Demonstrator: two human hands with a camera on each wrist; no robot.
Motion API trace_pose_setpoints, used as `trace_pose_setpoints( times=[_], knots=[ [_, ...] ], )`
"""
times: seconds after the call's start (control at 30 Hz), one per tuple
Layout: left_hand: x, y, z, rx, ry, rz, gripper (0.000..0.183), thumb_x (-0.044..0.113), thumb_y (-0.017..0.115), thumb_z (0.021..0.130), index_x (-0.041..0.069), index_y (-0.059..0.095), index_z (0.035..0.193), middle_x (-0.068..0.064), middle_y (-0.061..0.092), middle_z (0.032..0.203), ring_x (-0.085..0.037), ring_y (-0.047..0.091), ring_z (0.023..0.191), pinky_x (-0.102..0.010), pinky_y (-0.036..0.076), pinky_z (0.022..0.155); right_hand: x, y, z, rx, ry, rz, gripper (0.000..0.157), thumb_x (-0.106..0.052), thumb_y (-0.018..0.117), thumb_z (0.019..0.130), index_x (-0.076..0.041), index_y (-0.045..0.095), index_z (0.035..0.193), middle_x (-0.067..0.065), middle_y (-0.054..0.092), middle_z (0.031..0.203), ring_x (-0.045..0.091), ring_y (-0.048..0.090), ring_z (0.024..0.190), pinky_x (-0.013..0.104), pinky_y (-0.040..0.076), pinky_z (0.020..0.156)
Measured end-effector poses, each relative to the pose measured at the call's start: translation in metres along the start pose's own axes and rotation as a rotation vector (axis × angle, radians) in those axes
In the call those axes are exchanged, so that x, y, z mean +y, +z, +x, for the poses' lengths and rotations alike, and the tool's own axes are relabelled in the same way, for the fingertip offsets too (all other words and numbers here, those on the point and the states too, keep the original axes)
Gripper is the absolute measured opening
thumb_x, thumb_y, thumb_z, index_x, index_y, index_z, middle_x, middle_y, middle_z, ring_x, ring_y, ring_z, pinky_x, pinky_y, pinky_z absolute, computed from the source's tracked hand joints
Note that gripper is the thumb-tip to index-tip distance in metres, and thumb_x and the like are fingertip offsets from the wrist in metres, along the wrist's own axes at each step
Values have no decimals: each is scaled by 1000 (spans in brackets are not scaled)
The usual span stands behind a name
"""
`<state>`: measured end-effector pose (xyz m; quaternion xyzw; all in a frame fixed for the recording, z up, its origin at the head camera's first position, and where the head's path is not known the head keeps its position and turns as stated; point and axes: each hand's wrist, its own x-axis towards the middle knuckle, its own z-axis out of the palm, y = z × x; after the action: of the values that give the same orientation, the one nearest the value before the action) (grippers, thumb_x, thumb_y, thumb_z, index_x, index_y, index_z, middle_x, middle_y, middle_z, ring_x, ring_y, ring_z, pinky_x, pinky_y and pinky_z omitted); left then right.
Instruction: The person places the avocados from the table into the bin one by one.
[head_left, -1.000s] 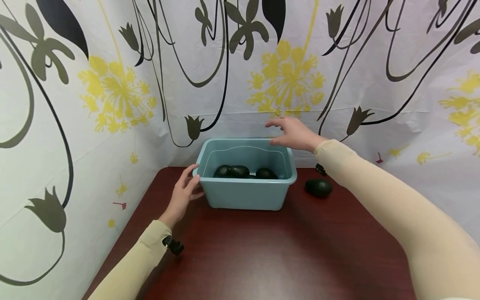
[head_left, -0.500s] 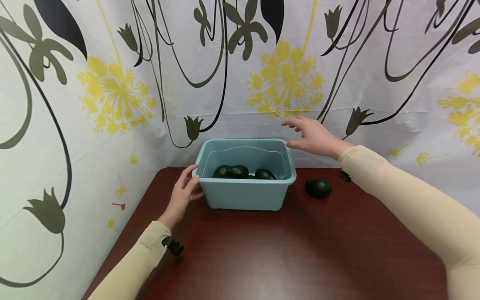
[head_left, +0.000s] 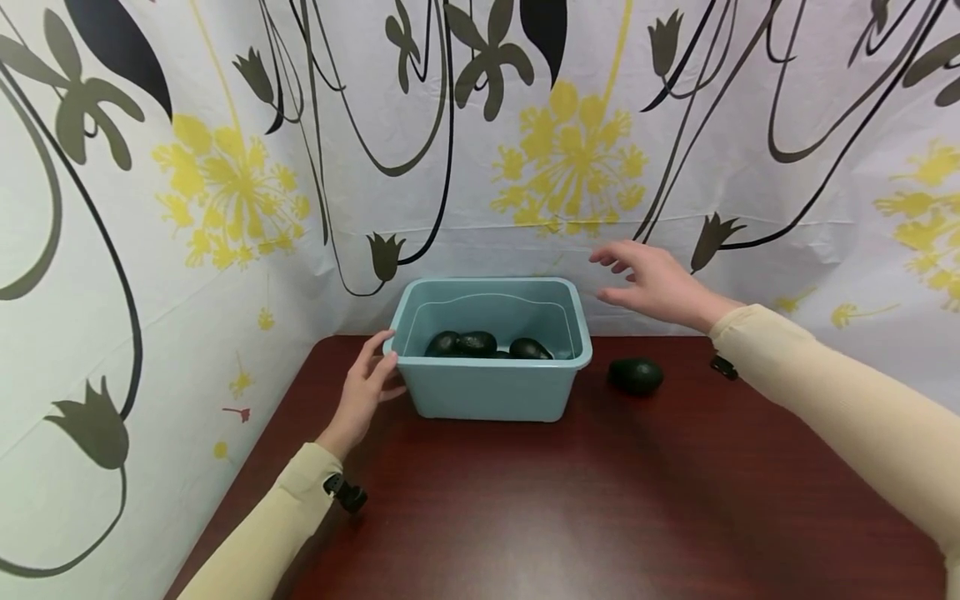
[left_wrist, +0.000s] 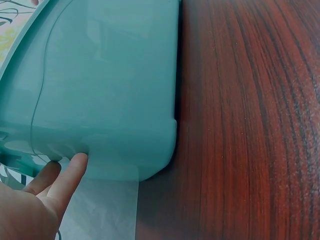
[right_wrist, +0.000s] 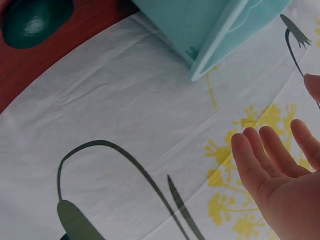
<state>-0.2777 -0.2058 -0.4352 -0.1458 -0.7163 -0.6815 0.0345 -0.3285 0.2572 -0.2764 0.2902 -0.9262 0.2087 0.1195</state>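
Observation:
A light blue plastic bin [head_left: 487,390] stands on the table, with several dark green avocados [head_left: 477,342] lying inside it. My left hand [head_left: 360,396] is at the bin's left end, fingers lightly spread against the wall and rim. In the left wrist view, two extended fingers [left_wrist: 70,180] of that hand touch the bin's outer wall. My right hand [head_left: 660,283] hovers in the air to the right of the bin, holding nothing, its fingers loosely bent. Below it, one more avocado [head_left: 635,377] rests on the table, apart from the bin.
The dark red wooden table [head_left: 525,500] reaches back to a hanging white cloth [head_left: 465,200] printed with flowers, close behind the bin. Cloth also hangs along the left side. A small black device [head_left: 345,492] is strapped to my left wrist.
My right hand has moved right, from above the bin's right rim to beyond it, above the loose avocado. My left hand and the bin stay in place.

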Motion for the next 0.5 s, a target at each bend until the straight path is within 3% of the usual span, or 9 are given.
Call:
trace_pose_setpoints(
  times=[0.23,0.5],
  knots=[
    [1,-1,0,-3,6,5,56,37,55,105,24,35,156,-29,38,148,-47,51,125,-61,48,92,13,2,-13,13,3,-14,45,-26,76,92,-18,59,133,2,60,131,25,58,111,50,48,93],
    [-1,-1,1,-7,9,-2,56,37,56,105,24,36,155,-30,37,148,-47,52,125,-62,48,92,32,10,-31,-37,74,-7,43,-28,74,93,-19,60,133,1,59,131,25,57,114,51,48,94]
  ],
)
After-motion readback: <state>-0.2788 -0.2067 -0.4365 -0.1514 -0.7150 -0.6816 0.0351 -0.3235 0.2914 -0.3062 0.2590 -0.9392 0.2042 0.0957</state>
